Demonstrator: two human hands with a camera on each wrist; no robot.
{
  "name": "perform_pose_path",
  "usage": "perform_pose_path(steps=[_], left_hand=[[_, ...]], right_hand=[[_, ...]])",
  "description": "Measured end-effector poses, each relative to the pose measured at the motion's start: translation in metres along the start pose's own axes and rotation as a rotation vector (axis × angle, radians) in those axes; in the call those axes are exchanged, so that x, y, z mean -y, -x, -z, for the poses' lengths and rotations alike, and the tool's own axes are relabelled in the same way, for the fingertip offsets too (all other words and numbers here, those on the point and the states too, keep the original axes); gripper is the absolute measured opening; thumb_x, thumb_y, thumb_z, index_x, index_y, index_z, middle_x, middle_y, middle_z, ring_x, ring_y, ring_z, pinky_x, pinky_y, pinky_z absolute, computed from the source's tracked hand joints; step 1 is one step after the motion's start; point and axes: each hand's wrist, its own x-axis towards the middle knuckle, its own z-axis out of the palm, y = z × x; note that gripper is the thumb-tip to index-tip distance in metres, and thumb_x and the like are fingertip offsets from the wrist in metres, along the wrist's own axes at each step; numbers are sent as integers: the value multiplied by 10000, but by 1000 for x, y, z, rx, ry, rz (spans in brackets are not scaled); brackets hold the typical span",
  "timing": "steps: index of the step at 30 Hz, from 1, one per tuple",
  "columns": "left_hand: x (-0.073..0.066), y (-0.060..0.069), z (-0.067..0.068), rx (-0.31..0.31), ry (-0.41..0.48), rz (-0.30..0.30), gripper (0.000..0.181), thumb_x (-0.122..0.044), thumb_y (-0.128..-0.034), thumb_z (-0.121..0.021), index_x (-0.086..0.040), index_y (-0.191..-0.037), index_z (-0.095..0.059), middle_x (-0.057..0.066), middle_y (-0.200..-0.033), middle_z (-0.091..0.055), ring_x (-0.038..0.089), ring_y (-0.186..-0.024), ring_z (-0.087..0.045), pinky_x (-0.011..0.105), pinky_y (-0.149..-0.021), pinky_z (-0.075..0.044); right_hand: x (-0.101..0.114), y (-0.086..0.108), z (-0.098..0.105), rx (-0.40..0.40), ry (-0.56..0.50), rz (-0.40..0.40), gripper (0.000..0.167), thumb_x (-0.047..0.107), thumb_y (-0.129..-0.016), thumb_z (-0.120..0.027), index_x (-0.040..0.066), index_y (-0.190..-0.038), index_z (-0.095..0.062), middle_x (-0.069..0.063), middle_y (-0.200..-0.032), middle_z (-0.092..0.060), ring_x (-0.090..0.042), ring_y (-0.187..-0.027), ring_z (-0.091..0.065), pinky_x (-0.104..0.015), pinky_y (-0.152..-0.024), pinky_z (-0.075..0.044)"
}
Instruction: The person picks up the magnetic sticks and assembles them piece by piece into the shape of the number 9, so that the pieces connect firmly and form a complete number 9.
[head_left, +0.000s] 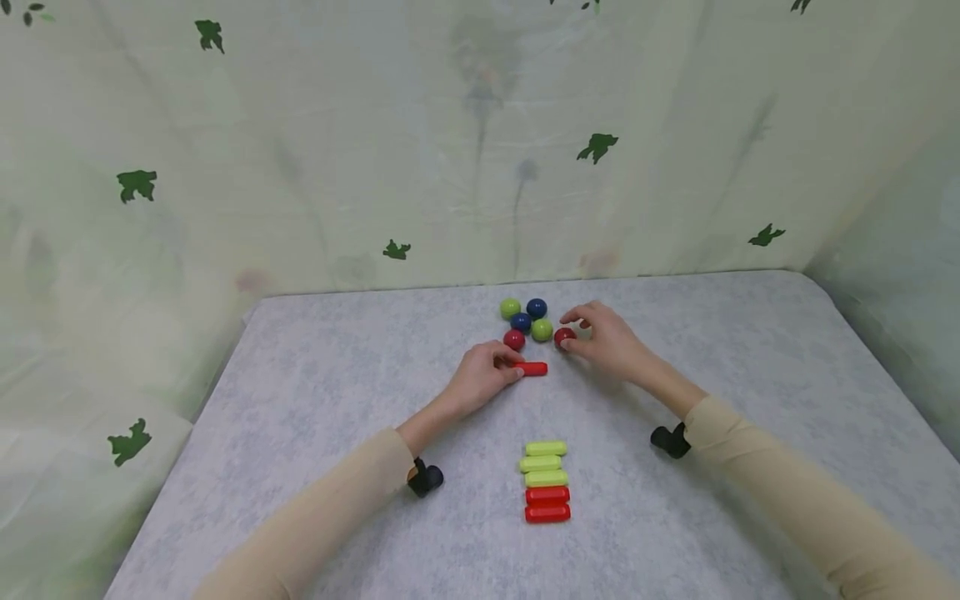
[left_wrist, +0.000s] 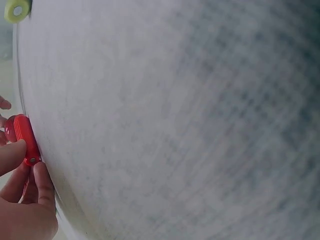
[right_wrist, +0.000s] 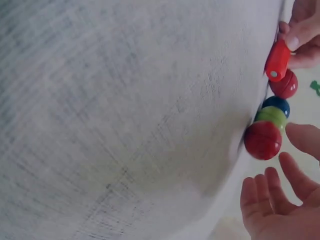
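Note:
My left hand (head_left: 480, 379) pinches a red rod (head_left: 534, 368) between thumb and fingers; in the left wrist view the rod (left_wrist: 27, 135) has a small metal dot in its end. To the right, my right hand (head_left: 611, 343) is at a glossy red ball (head_left: 564, 336), thumb and forefinger apart beside it. The right wrist view has this ball (right_wrist: 263, 140) just beyond spread, relaxed fingers, without a clear grip. Another red ball (head_left: 513, 339) sits right behind the rod. Green balls (head_left: 542, 330) and blue balls (head_left: 536, 308) cluster between and behind the hands.
Nearer the front, yellow-green rods (head_left: 543, 463) and red rods (head_left: 547, 512) lie side by side in a stack-like row. The grey-mottled table (head_left: 322, 367) ends at the back against a pale curtain (head_left: 315, 150) with green leaf shapes.

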Motion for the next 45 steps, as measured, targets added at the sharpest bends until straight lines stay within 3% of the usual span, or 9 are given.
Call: perform_pose_path(steps=[4, 10, 19, 28, 34, 45], left_hand=[[-1, -1, -1, -10, 13, -5, 176, -92, -897, -714, -57, -1068, -735, 38, -963, -637, 192, -795, -554, 279, -698, -460], [-2, -1, -1, -15, 24, -5, 173, -92, -898, -715, -56, -1066, -734, 38, -960, -634, 187, -791, -548, 271, -686, -453], [-2, 2, -1, -11, 28, -3, 162, -82, -906, -701, -54, -1061, -738, 46, -991, -641, 190, -810, -545, 278, -716, -459], [-1, 3, -1, -34, 80, -8, 159, -65, -902, -697, -59, -1056, -738, 42, -937, -643, 185, -769, -530, 275, -680, -440], [1, 1, -2, -40, 111, 8, 164, -57, -892, -709, -74, -1052, -743, 43, -861, -621, 182, -737, -522, 267, -653, -426], [2, 1, -3, -36, 111, 33, 172, -65, -892, -713, -79, -1061, -745, 47, -889, -617, 188, -759, -520, 267, -658, -420]], right_hand=[[-8, -3, 3, 68, -54, -16, 428, 137, -904, -707, 15, -1296, -586, -183, -1274, -562, -358, -1150, -535, -500, -935, -452], [-15, -4, 0, 140, -33, -38, 440, 91, -905, -693, 27, -1323, -569, -157, -1231, -605, -321, -1102, -564, -475, -938, -456], [-14, 5, -4, 170, -39, -45, 418, 116, -902, -703, 46, -1299, -590, -116, -1220, -612, -283, -1112, -551, -470, -972, -443], [-9, 21, -10, 182, -1, 55, 420, 109, -882, -720, 54, -1283, -609, -88, -1212, -626, -263, -1100, -557, -486, -955, -446], [-2, 23, -16, 188, 32, 61, 428, 124, -882, -728, 54, -1288, -610, -79, -1194, -635, -251, -1088, -562, -485, -962, -447], [0, 24, -19, 167, 53, 68, 411, 228, -912, -710, 58, -1275, -623, -52, -1153, -647, -236, -1067, -566, -473, -946, -453]])
